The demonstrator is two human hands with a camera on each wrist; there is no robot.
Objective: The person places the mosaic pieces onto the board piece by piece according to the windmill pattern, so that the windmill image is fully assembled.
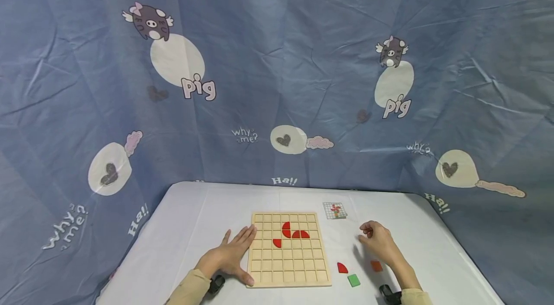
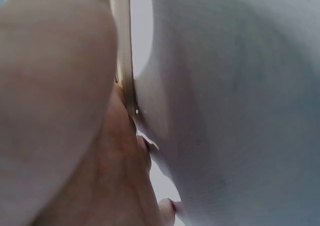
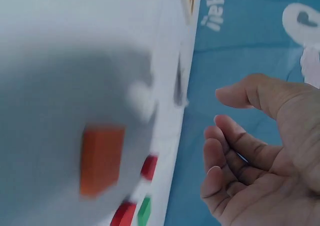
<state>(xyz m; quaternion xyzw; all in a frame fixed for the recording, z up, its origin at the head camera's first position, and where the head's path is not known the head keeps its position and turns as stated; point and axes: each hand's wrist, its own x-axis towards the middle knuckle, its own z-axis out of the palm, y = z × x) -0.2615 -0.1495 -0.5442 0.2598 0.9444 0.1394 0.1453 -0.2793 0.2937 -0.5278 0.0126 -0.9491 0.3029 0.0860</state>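
A wooden grid board (image 1: pixel 264 266) lies on the table, with several red quarter-circle pieces (image 1: pixel 277 243) in its upper middle squares. My left hand (image 1: pixel 231 254) rests along the board's left edge, fingers spread and thumb at the near corner. In the left wrist view the board's side (image 2: pixel 125 50) shows beside the palm. To the right of the board my right hand (image 1: pixel 378 241) hovers over the table, its fingers loosely bent and holding nothing. Below it lie an orange piece (image 1: pixel 376 266), a green square (image 1: pixel 354 280) and a red quarter-circle (image 1: pixel 342 268).
Beyond the board's far right corner lies a small stack of pattern cards (image 1: pixel 335 210) with a printed grid. A white cloth (image 1: pixel 207 213) covers the table. Behind it hangs a blue printed curtain (image 1: pixel 242 103). The right wrist view shows two red pieces (image 3: pixel 149 167) near the orange one.
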